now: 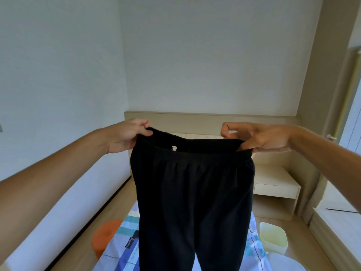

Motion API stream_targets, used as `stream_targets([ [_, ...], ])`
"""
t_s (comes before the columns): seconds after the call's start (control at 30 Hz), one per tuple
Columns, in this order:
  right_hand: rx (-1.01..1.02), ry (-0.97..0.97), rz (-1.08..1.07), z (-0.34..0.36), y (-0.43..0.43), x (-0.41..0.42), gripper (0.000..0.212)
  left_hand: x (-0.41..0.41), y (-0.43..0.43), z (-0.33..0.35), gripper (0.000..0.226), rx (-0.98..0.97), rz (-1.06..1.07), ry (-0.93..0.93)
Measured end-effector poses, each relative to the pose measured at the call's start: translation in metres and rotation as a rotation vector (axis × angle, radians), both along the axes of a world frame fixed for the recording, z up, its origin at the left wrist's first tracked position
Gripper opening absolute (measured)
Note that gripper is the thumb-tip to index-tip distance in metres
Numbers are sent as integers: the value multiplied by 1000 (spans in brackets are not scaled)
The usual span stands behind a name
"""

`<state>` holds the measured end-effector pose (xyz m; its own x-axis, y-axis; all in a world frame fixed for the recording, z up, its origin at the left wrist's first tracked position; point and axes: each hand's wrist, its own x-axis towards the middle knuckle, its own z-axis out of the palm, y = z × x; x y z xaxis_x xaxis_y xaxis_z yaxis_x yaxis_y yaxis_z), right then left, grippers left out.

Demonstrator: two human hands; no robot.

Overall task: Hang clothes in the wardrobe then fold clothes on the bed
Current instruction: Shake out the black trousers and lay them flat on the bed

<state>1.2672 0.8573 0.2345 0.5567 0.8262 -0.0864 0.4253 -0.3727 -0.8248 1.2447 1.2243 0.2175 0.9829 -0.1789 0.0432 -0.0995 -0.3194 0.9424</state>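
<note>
A pair of black trousers (193, 196) hangs in front of me, held up by the elastic waistband with the legs dropping out of the bottom of the view. My left hand (129, 135) pinches the waistband's left end. At the waistband's right end, my right hand (257, 137) grips the fabric with curled fingers. Under the trousers lies the bed (121, 249) with a blue, white and teal checked sheet. No wardrobe is in view.
A wooden headboard (195, 122) runs along the far wall. A pale bedside table (275, 182) stands at the right. An orange stool (105, 235) sits on the floor left of the bed, a pale yellow bin (273, 239) to its right.
</note>
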Motion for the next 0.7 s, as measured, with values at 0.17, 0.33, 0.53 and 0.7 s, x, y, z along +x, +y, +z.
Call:
stream_targets([
  [0.17,46,-30,-39,-6,-4,0,41,-3,1,12,40,227,-179,-157],
  [0.33,121,-82,-146,-10,-11,5,81,0,2,9,55,757,-175,-355],
  [0.53,-25,-212,-194,-15,-7,5,65,7,-4,-11,59,1082,-322,-537],
  [0.7,-264,-401,-311,-22,-8,8,44,12,-2,-12,35,1032,-278,-497],
])
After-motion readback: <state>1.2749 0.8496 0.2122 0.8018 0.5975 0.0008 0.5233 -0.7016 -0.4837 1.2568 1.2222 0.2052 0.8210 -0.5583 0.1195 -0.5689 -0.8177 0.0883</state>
